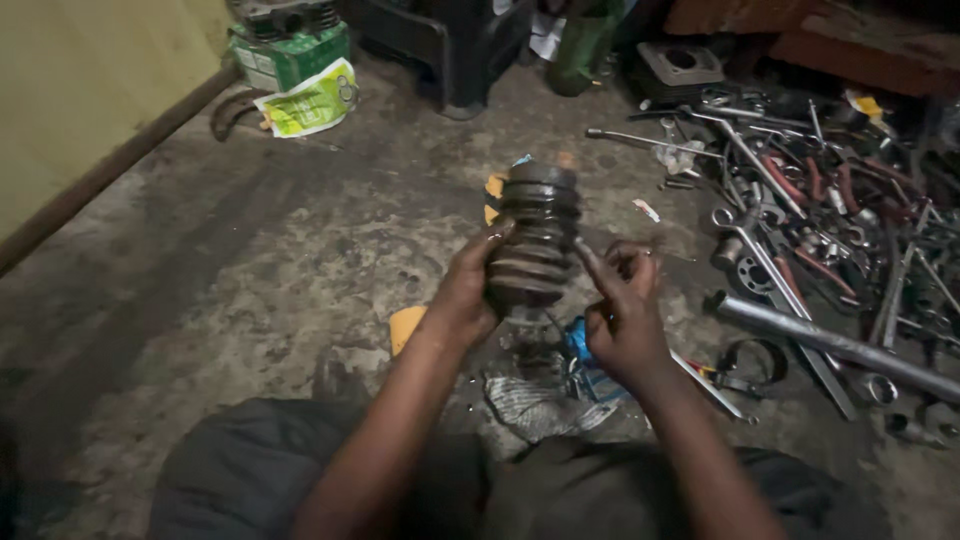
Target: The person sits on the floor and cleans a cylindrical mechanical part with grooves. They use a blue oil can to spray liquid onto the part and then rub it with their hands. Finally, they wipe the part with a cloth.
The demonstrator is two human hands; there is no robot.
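Left hand (468, 290) grips upright finned cylinder (536, 235), long axis vertical; right hand (622, 315) half-open, empty, fingertip just beside its right side.

The person wears dark grey trousers (300, 460) of a plain, slightly creased cloth, which cover both knees at the bottom of the view. Both forearms are bare, with no sleeves, no watch and no gloves. The left hand (465, 295) and the right hand (622, 320) look smeared with grease.

A dark grey ribbed metal cylinder (537, 235) shows above a grey-and-white striped rag (540, 405), near a green-and-white printed packet (312, 100).
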